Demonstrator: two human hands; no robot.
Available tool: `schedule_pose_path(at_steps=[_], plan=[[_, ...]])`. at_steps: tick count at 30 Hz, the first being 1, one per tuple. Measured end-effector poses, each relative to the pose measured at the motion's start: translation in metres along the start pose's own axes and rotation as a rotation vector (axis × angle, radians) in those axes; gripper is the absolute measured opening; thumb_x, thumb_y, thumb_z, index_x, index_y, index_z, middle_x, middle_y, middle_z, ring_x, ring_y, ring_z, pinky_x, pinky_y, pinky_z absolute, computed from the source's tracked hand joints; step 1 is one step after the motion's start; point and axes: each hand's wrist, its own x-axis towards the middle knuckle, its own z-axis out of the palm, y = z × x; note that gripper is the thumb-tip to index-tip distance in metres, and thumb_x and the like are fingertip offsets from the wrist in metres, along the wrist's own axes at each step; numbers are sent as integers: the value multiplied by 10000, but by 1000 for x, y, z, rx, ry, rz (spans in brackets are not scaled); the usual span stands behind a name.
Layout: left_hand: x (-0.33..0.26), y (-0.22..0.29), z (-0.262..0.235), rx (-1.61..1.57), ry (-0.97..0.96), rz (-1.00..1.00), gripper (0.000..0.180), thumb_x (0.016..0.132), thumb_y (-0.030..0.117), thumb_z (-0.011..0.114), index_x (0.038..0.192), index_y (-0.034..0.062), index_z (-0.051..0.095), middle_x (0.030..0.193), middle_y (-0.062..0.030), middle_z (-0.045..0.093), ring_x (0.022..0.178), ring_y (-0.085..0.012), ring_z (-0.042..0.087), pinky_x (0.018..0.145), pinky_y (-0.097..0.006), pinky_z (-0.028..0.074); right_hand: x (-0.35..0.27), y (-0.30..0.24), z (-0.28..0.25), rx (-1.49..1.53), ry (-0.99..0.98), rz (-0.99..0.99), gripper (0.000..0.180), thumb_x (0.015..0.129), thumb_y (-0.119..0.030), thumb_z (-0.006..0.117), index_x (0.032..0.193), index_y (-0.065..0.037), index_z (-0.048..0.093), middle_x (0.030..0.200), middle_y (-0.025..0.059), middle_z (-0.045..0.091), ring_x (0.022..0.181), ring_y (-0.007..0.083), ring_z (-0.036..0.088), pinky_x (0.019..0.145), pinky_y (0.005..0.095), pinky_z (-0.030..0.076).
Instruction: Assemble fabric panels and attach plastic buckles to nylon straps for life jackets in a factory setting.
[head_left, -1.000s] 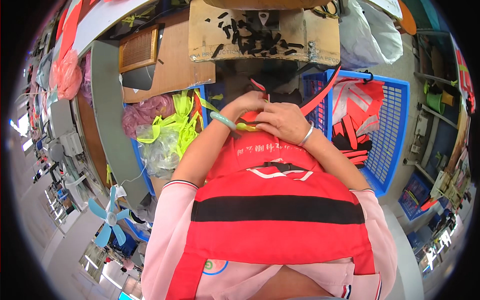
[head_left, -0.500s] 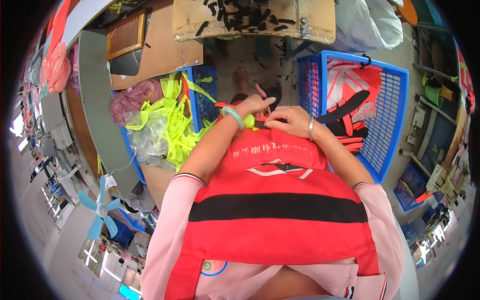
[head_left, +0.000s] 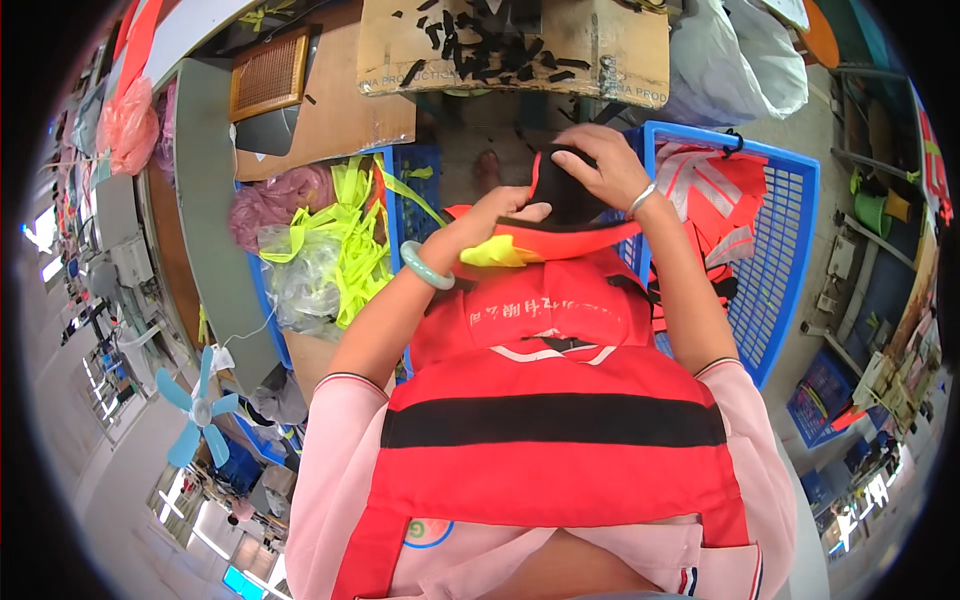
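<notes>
My left hand [head_left: 505, 213] and my right hand [head_left: 605, 168] are both closed on a red and black fabric piece [head_left: 572, 200] held above my lap. Its black face bends upward between the hands, with a thin red edge on the left. A red-orange band with a dark border [head_left: 585, 238] runs along its lower side, and a bright yellow part [head_left: 492, 251] shows below my left hand. My right fingers grip the top of the black part; my left thumb and fingers pinch the left side. Beneath lies my red apron [head_left: 545, 305].
Left of me, a blue crate [head_left: 402, 190] stands beside neon-yellow strips [head_left: 350, 235] and clear plastic. On the right, another blue crate [head_left: 790, 235] holds red pieces with reflective strips [head_left: 705, 190]. Ahead, a cardboard box [head_left: 400, 75] carries black scraps; a white sack [head_left: 735, 60] stands beside it.
My right hand has moved up and forward, my left hand slightly left and down. The fabric piece, bunched near the lap before, is now raised and spread between both hands.
</notes>
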Motion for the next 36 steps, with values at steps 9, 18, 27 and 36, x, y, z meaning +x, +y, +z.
schedule_pose_path(at_steps=[9,18,27,36], plan=[[-18,42,-37,-376,338,339,308,901,106,563,1196,31,517,1054,-21,588,837,-84,569,738,-229,480,58,-35,-31,397,-306,357,261,862,-263,603,963,-24,594,814,116,621,746,206,595,700,299,461],[14,62,-91,-275,453,323,205,837,156,650,929,-22,605,795,-35,616,701,-88,587,627,-213,475,105,-27,-35,152,-356,281,270,851,-308,586,959,-64,625,846,135,641,787,317,609,686,351,469],[53,70,-129,-380,376,262,138,830,120,631,876,-4,593,769,-40,602,650,-108,575,602,-217,462,129,6,-21,216,-344,433,340,859,-353,603,998,-43,619,830,105,635,773,199,585,733,300,450],[69,81,-145,-423,403,231,135,815,109,647,876,-2,603,745,-43,603,616,-109,568,587,-209,453,145,35,-11,162,-333,384,368,864,-365,600,1009,-28,618,821,106,629,769,190,576,740,295,449]])
